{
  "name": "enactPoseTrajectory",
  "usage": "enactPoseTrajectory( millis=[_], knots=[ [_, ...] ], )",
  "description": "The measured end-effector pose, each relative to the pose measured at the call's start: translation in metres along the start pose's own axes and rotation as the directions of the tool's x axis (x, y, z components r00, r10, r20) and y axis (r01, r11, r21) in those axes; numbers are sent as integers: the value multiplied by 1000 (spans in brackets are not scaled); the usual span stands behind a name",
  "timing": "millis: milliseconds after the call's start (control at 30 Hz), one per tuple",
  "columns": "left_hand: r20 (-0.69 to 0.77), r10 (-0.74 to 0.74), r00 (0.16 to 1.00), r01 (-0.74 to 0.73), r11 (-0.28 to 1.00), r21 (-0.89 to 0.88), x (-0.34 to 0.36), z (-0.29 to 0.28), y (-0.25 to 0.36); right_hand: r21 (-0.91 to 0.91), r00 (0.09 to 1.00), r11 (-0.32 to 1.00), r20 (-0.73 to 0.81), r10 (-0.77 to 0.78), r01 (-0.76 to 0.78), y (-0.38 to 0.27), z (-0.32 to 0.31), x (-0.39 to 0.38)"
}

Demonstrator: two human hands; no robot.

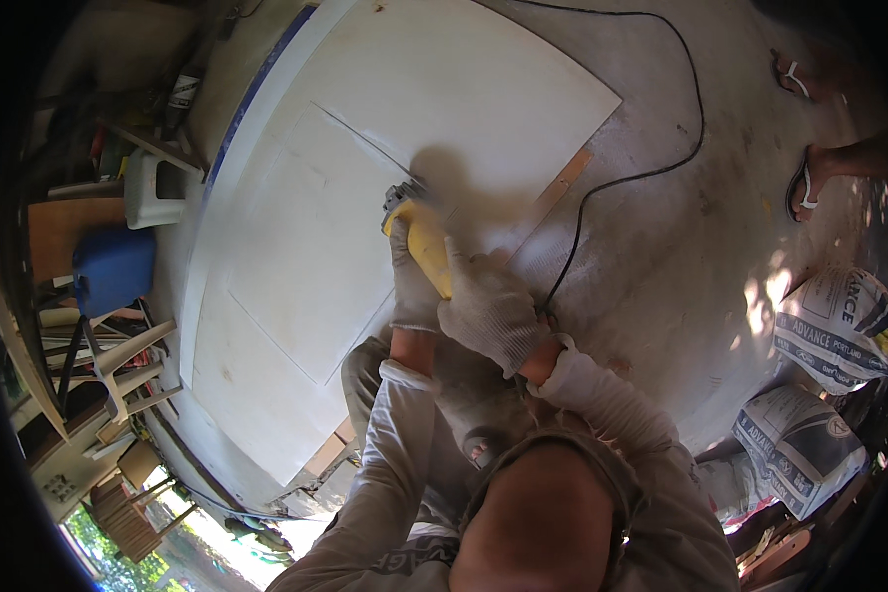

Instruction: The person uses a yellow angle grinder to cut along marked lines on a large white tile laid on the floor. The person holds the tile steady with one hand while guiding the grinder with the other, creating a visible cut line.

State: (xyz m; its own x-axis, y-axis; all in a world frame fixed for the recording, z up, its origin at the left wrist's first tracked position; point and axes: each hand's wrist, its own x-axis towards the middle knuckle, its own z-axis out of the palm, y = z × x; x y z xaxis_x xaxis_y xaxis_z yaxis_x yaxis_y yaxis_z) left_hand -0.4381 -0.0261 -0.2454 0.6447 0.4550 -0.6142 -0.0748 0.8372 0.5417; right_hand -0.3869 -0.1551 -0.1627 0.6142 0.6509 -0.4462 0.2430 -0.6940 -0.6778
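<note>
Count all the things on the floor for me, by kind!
White board: 1
Yellow grinder, held by both gloved hands, left and right: 1
Black cord: 1
Cement sacks: 2
Sandalled feet of another person: 2
Total: 7

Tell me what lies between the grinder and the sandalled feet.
In the head view, the grinder's black cord loops over bare dusty concrete floor, with the white board's corner; otherwise nothing before the feet.
</note>
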Motion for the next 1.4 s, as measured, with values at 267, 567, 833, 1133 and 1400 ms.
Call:
enactPoseTrajectory(
  millis=[267,567,833,1133,1400],
  knots=[
    [-3,70,998,-69,996,58,12,-10,-2,-27,1000,999,8,-17,18,-1,-4,0],
    [14,17,1000,-18,997,70,1,3,1,-29,997,998,36,63,-62,-5,-6,4],
    [-48,29,998,-25,996,83,2,5,-1,-9,994,998,91,64,-64,-7,-20,7],
    [-89,5,996,0,999,54,2,8,0,-17,997,999,63,46,-45,-6,-15,7],
    [-121,-28,992,36,997,68,-1,11,1,-46,989,995,107,97,-93,-12,-23,5]
  ],
)
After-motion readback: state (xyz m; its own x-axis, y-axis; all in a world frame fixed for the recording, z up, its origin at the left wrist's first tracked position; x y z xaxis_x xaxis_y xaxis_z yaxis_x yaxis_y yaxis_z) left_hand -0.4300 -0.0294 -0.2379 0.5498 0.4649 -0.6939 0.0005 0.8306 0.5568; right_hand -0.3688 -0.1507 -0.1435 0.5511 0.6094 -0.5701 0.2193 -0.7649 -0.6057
